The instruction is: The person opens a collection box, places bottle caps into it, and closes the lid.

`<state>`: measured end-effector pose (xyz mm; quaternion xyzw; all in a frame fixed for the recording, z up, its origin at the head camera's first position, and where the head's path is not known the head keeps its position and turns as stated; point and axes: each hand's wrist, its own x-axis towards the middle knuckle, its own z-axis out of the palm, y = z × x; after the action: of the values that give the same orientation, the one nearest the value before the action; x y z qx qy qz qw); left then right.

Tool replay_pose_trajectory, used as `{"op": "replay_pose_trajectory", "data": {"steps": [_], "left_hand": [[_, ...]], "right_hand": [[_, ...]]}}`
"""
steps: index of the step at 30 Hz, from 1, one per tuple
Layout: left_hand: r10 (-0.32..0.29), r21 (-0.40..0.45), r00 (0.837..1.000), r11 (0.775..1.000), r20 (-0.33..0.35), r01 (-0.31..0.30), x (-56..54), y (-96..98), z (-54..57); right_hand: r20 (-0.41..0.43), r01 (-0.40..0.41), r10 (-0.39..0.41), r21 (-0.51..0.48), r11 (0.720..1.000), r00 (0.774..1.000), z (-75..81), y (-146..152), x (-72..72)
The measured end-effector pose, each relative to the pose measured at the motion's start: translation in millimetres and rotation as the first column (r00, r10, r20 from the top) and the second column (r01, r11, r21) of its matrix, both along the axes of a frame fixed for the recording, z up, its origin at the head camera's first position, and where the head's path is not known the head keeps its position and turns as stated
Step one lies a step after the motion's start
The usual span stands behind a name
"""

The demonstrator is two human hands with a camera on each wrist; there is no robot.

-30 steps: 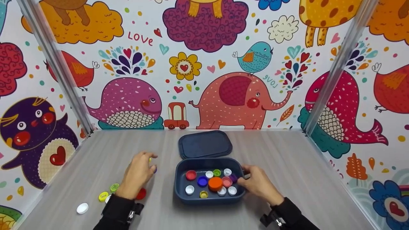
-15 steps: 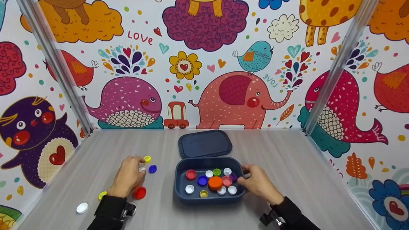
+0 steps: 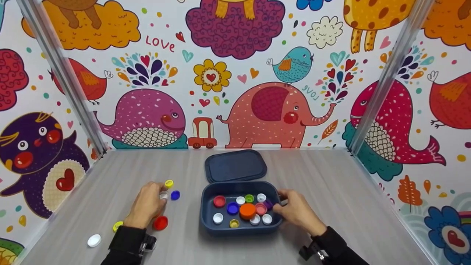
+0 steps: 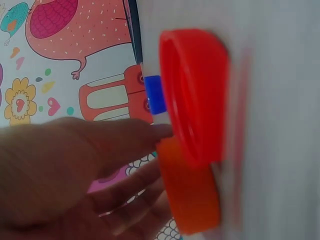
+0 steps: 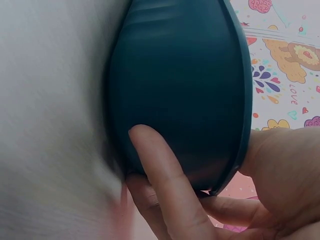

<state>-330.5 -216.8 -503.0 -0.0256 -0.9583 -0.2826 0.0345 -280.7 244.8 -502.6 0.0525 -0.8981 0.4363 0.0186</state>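
Note:
My left hand (image 3: 144, 206) is low over the left part of the table, a white bottle cap (image 3: 163, 195) between its thumb and fingertips. Close beyond those fingertips lie a yellow cap (image 3: 169, 183) and a blue cap (image 3: 175, 195). A red cap (image 3: 160, 223) sits by the wrist; an orange cap (image 4: 190, 187) shows beneath the hand in the left wrist view. My right hand (image 3: 300, 210) grips the right end of a dark blue plastic box (image 3: 239, 230), thumb at the rim and fingers along the outer wall. Inside are several caps, among them a big orange cap (image 3: 247, 211).
Behind the box lies its dark blue lid (image 3: 236, 166), flat on the grey table (image 3: 316, 169). A white cap (image 3: 94, 240) and a partly covered yellow cap (image 3: 117, 226) are left of my left sleeve. Printed panels (image 3: 154, 117) enclose the back and sides.
My left hand has drawn back leftward from over the blue and yellow caps, uncovering them, and has come to a white cap. My right hand stays on the box.

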Motion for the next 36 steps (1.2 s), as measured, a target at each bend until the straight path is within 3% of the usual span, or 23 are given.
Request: {"op": "replay_pose_trajectory", "data": {"steps": [5, 17, 25, 30, 36], "left_hand": [[0.001, 0.001, 1.0, 1.0, 0.005, -0.001, 0.5, 1.1, 0.5], [-0.061, -0.021, 0.989, 0.998, -0.136, 0.059, 7.5, 12.7, 15.3], [-0.109, 0.008, 0.957, 0.993, -0.269, 0.116, 17.8, 39.6, 35.3], [-0.152, -0.005, 0.912, 0.987, -0.381, 0.162, 28.6, 63.6, 44.2], [-0.226, -0.008, 0.9, 0.971, -0.373, 0.24, 46.6, 94.4, 48.1]], "right_hand": [[-0.004, -0.001, 0.001, 0.016, 1.0, 1.0, -0.3, 0.9, -0.9], [-0.035, -0.03, 0.031, 0.031, 0.999, 0.999, 0.2, 2.9, -0.5], [-0.024, -0.02, 0.02, 0.027, 0.999, 1.0, 0.6, 2.1, -0.5], [-0.013, -0.006, 0.006, 0.032, 0.999, 1.0, 1.2, 1.0, -1.0], [-0.006, 0.007, -0.007, 0.04, 0.999, 1.0, 1.2, 0.2, -0.6]]}}
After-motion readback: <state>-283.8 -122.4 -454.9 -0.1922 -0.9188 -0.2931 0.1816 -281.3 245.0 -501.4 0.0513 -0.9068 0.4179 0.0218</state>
